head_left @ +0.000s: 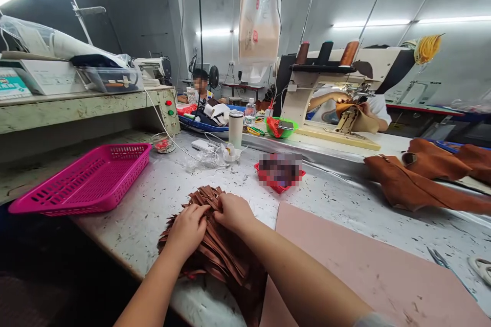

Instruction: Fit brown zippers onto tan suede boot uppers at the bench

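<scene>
A thick bundle of brown leather pieces (218, 250) lies at the near edge of the grey table, its ragged upper ends fanned out. My left hand (186, 230) rests on the bundle's left side, fingers curled onto the layers. Close beside it, my right hand (236, 213) pinches pieces near the upper ends, with its fingertips partly hidden among them. Under my right forearm, a flat pink sheet (345, 265) covers the table beside the bundle.
A magenta basket (126, 184) stands at left, a small red basket (282, 186) beyond my hands. Behind are a tumbler (235, 130) and a sewing machine (307, 97) with a person working at it. Brown leather (406, 179) and tweezers (439, 258) lie right.
</scene>
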A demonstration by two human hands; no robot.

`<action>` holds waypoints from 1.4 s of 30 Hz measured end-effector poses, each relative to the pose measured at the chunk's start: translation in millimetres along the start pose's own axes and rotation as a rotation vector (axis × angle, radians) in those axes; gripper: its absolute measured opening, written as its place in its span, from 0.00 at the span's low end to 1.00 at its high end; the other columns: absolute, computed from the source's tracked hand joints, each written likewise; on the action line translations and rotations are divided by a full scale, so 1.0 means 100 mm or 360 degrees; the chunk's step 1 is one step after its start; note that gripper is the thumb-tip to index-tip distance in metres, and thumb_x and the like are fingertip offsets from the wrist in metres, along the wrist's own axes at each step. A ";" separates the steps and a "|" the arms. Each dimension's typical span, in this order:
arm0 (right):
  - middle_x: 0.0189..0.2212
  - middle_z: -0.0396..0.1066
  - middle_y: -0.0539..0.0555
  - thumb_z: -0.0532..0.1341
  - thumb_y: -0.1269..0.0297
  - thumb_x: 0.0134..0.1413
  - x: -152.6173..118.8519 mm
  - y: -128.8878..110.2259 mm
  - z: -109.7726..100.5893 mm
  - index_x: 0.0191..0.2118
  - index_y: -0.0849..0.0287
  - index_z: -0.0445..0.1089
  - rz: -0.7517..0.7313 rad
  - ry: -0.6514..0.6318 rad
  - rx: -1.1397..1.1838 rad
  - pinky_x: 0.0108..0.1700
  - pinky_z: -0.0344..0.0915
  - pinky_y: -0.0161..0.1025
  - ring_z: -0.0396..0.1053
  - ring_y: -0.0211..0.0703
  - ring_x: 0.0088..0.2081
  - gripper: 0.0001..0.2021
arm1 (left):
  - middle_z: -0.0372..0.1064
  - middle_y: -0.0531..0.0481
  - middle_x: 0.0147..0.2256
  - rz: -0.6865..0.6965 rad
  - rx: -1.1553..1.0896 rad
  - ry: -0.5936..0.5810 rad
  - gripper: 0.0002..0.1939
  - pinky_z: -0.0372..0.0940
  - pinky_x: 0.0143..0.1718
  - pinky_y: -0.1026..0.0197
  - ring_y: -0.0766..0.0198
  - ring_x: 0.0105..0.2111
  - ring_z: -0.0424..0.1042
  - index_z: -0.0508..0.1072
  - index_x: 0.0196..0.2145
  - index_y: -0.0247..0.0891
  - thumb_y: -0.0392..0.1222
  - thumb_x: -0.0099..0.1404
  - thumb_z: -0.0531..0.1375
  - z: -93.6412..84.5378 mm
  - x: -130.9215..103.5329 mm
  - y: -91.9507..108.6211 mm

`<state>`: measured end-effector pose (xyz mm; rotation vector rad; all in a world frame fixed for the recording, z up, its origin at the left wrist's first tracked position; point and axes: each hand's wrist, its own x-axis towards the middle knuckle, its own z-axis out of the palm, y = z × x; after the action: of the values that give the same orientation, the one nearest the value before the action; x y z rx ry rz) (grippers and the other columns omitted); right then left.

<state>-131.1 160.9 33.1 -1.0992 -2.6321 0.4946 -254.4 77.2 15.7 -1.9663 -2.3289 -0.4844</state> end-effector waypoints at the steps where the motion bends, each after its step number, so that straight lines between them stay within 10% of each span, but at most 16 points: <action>1: 0.32 0.71 0.57 0.56 0.64 0.48 0.00 -0.01 -0.01 0.34 0.60 0.67 -0.0001 0.0010 -0.0022 0.31 0.60 0.37 0.69 0.46 0.34 0.08 | 0.68 0.47 0.38 0.0009 0.0022 -0.0016 0.18 0.61 0.44 0.57 0.59 0.40 0.66 0.68 0.46 0.39 0.32 0.60 0.48 -0.01 0.00 0.00; 9: 0.32 0.72 0.58 0.54 0.68 0.48 0.02 -0.03 0.03 0.33 0.61 0.68 -0.0077 0.0212 -0.0084 0.31 0.61 0.37 0.69 0.46 0.31 0.08 | 0.67 0.43 0.38 0.0120 0.0274 -0.0167 0.22 0.62 0.39 0.51 0.52 0.38 0.66 0.67 0.49 0.40 0.31 0.60 0.45 -0.11 0.02 0.11; 22: 0.29 0.61 0.53 0.43 0.72 0.54 -0.96 0.33 -0.19 0.32 0.56 0.52 0.0087 0.1476 0.0451 0.35 0.64 0.36 0.63 0.39 0.33 0.06 | 0.68 0.41 0.39 0.0049 0.0376 -0.0335 0.24 0.62 0.38 0.51 0.50 0.39 0.69 0.64 0.52 0.41 0.33 0.61 0.43 -0.20 0.08 0.18; 29: 0.27 0.67 0.52 0.48 0.75 0.56 -2.34 0.94 -0.55 0.32 0.58 0.64 -0.0468 0.0991 -0.0212 0.29 0.63 0.35 0.65 0.39 0.28 0.10 | 0.70 0.46 0.44 -0.0123 0.0115 -0.0271 0.24 0.64 0.39 0.59 0.57 0.41 0.70 0.62 0.51 0.40 0.51 0.65 0.38 -0.43 0.12 0.17; 34: 0.34 0.72 0.58 0.45 0.74 0.59 -3.30 1.15 -0.58 0.38 0.60 0.68 -0.0412 0.0671 -0.0606 0.38 0.67 0.40 0.68 0.43 0.38 0.15 | 0.67 0.40 0.44 0.0385 -0.0078 0.0048 0.19 0.57 0.47 0.52 0.51 0.46 0.64 0.65 0.43 0.35 0.50 0.61 0.49 -0.25 -0.24 1.11; 38: 0.38 0.71 0.58 0.48 0.75 0.54 -3.78 1.33 -0.61 0.40 0.59 0.69 -0.0201 0.0615 -0.0576 0.40 0.67 0.42 0.67 0.44 0.42 0.15 | 0.68 0.49 0.27 0.1119 -0.0322 -0.0320 0.11 0.60 0.31 0.59 0.60 0.29 0.66 0.68 0.26 0.40 0.39 0.62 0.48 0.10 -0.81 2.11; 42: 0.45 0.68 0.57 0.52 0.72 0.45 -4.04 1.42 -0.70 0.44 0.54 0.69 -0.0008 0.0478 -0.0560 0.46 0.62 0.49 0.63 0.49 0.47 0.19 | 0.67 0.49 0.25 0.1342 -0.0336 -0.0419 0.11 0.58 0.28 0.59 0.60 0.27 0.66 0.68 0.24 0.39 0.36 0.61 0.50 0.34 -1.12 2.57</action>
<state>261.3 -21.9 2.4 -1.1564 -2.5044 -0.1366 21.3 15.5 8.3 -2.9728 -1.3379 -0.4142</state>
